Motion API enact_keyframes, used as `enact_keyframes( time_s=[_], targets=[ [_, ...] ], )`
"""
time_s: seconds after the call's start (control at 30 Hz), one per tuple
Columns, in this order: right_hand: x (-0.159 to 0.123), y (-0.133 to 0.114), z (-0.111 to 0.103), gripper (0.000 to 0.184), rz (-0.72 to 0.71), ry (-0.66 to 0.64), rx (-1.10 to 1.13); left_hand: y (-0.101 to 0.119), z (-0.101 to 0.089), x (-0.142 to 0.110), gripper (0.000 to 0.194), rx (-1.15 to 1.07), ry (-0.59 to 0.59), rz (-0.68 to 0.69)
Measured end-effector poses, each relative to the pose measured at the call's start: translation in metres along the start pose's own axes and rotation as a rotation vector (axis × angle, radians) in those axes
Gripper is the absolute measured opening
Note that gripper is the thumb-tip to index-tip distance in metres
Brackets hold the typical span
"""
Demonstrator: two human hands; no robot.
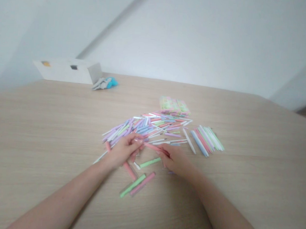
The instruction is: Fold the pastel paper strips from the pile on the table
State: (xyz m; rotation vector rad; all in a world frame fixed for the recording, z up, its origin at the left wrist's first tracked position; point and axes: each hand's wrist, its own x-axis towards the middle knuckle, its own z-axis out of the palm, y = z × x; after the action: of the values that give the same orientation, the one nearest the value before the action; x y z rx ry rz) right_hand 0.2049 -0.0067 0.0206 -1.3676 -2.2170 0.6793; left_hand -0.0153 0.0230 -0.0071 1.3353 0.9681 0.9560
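Note:
A slim pink pen (152, 147) stretches between my two hands. My left hand (127, 148) pinches its left end with thumb and fingers. Around its other end, my right hand (176, 160) is closed. Under and beside my hands lie a green pen tube (150, 162), a small white piece (137, 166) and a salmon tube (129, 170). Closer to me, another green tube (133, 186) rests beside a pink tube (143, 184). Just beyond my hands spreads a loose pile of pastel and white pen pieces (144, 127). Blur hides the finer details.
Right of the pile, several pens (208, 140) lie side by side in a row, with a white pen (189, 141) apart from them. Behind the pile sit stacked printed packets (174, 106). A white box (68, 70) and a grey-and-blue crumpled item (105, 83) stand back left.

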Motion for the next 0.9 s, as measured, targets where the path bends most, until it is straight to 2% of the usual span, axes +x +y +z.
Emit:
enact_keyframes(
  time_s=[0.1,0.17,0.23,0.33,0.43,0.6,0.9],
  targets=[
    [0.004,0.008,-0.006,0.023,0.058,0.120,-0.042,0.001,0.001,0.000,0.042,-0.010,0.014,0.054],
    [0.008,0.021,-0.012,0.025,0.152,0.283,-0.062,0.001,0.001,0.001,0.042,-0.027,0.043,0.071],
    [0.013,0.037,-0.019,0.031,0.265,0.377,-0.098,0.002,0.001,0.002,0.043,-0.040,0.071,0.062],
    [0.016,0.061,-0.027,0.033,0.426,0.430,-0.328,0.004,0.002,0.001,0.044,-0.037,0.088,0.021],
    [0.017,0.076,-0.029,0.033,0.485,0.424,-0.420,0.008,0.004,-0.001,0.042,-0.029,0.092,-0.013],
    [0.016,0.084,-0.026,0.036,0.527,0.383,-0.564,0.012,0.005,-0.003,0.038,-0.047,0.091,-0.020],
    [0.006,0.082,-0.034,0.035,0.425,0.214,-0.811,0.006,0.004,0.000,0.037,-0.075,0.138,-0.009]
  ],
)
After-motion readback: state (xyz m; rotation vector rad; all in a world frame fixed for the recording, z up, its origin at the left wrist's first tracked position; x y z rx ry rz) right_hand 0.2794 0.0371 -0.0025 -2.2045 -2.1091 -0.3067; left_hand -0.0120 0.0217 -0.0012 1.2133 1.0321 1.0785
